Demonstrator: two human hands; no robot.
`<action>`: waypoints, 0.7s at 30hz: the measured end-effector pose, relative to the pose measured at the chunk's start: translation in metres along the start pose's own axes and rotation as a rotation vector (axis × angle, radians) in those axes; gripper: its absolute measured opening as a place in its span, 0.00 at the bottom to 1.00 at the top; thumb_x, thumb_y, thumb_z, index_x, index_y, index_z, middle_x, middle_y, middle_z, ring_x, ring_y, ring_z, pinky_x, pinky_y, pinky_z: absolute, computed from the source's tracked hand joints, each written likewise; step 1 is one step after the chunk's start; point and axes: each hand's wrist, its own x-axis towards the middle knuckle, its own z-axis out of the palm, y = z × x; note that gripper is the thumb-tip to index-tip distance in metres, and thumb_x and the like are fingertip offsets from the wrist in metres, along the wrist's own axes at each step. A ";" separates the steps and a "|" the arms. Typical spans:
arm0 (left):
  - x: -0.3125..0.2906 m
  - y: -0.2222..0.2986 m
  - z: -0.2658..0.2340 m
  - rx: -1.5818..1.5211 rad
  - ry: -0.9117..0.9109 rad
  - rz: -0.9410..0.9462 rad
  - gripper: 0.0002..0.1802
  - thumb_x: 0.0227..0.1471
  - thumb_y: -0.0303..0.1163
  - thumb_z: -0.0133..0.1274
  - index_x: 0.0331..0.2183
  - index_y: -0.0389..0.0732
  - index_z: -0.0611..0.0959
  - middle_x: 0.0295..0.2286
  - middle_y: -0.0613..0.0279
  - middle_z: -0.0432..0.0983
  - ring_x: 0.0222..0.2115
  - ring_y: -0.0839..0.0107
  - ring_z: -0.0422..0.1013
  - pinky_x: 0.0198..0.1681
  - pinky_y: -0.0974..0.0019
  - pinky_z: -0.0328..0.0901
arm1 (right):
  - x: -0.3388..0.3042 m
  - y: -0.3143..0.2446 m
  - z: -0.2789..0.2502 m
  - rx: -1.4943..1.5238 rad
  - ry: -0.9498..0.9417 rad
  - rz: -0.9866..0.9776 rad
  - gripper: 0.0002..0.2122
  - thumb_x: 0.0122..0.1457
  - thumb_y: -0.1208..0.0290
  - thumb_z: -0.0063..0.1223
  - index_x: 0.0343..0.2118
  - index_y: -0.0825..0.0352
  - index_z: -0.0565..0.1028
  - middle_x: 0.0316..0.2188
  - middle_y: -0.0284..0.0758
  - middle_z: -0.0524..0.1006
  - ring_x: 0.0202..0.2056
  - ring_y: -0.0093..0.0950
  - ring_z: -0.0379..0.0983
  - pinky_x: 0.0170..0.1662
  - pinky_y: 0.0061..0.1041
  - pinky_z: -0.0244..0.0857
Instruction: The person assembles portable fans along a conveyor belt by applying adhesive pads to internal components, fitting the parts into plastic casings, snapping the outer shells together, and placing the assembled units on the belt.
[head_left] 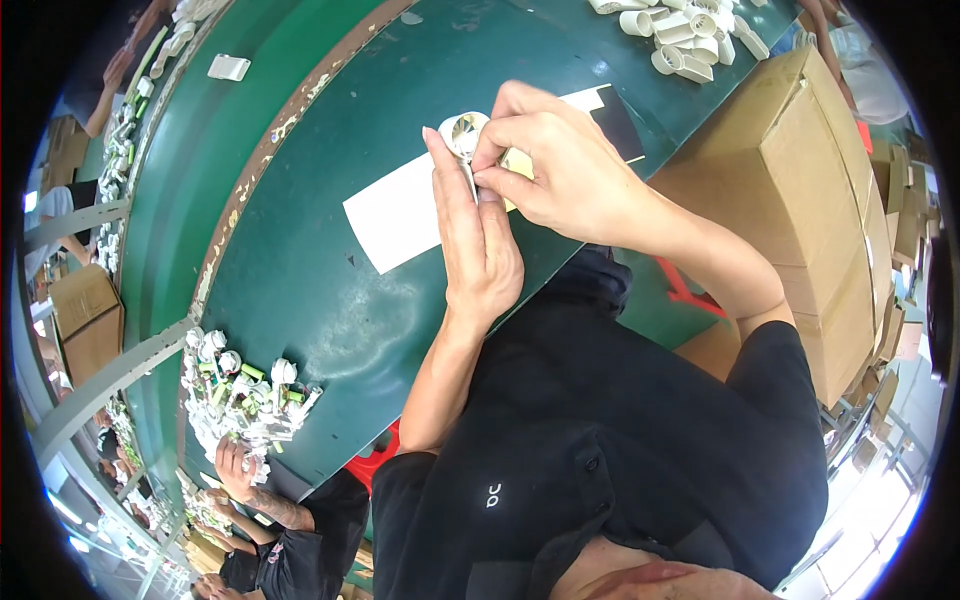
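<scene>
Over the green table, I hold a small white part with a round head [464, 131] and shiny, blade-like metal inside, like a small fan. My left hand [478, 255] grips its narrow lower end, fingers straight and pressed along its side. My right hand [565, 165] pinches with thumb and fingertips at the part's right side, just below the round head. Whether a smaller piece sits in that pinch is hidden. A white sheet [392, 218] lies under my hands. Partly covered by my right hand is a pale yellow piece [518, 163], with a dark flat piece [617, 125] beyond it.
Several hollow white housings [690, 45] are heaped at the far right. A large cardboard box [770, 200] stands against the table's right side. At lower left, a co-worker's hand [235, 468] touches a pile of white and green parts [250, 400]. A white phone-shaped object [229, 67] lies on the green belt [270, 60].
</scene>
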 end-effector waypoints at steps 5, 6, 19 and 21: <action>0.006 0.007 -0.003 0.033 0.063 -0.026 0.37 0.65 0.18 0.36 0.70 0.28 0.44 0.56 0.38 0.66 0.54 0.49 0.68 0.60 0.56 0.61 | 0.002 0.007 0.006 0.342 -0.088 0.128 0.03 0.52 0.77 0.60 0.28 0.69 0.81 0.27 0.38 0.76 0.29 0.39 0.75 0.33 0.38 0.68; 0.006 0.005 -0.003 0.035 0.064 -0.024 0.37 0.65 0.18 0.36 0.70 0.28 0.44 0.56 0.38 0.66 0.54 0.49 0.68 0.60 0.56 0.61 | 0.000 0.008 0.010 0.342 -0.087 0.126 0.03 0.52 0.77 0.60 0.28 0.69 0.81 0.27 0.38 0.76 0.29 0.39 0.75 0.33 0.38 0.68; 0.001 0.001 -0.009 -0.485 0.115 -0.381 0.40 0.63 0.21 0.35 0.72 0.36 0.43 0.52 0.59 0.68 0.34 0.76 0.60 0.41 0.73 0.62 | -0.011 -0.007 -0.010 -0.343 0.430 0.074 0.48 0.43 0.63 0.79 0.68 0.69 0.63 0.47 0.36 0.75 0.34 0.25 0.71 0.41 0.26 0.69; 0.003 0.011 -0.015 -0.639 0.111 -0.352 0.41 0.63 0.24 0.37 0.72 0.36 0.42 0.53 0.57 0.67 0.37 0.75 0.62 0.44 0.71 0.62 | -0.007 -0.031 -0.029 -0.055 0.315 0.256 0.38 0.51 0.77 0.69 0.66 0.69 0.63 0.40 0.42 0.75 0.35 0.34 0.74 0.37 0.27 0.71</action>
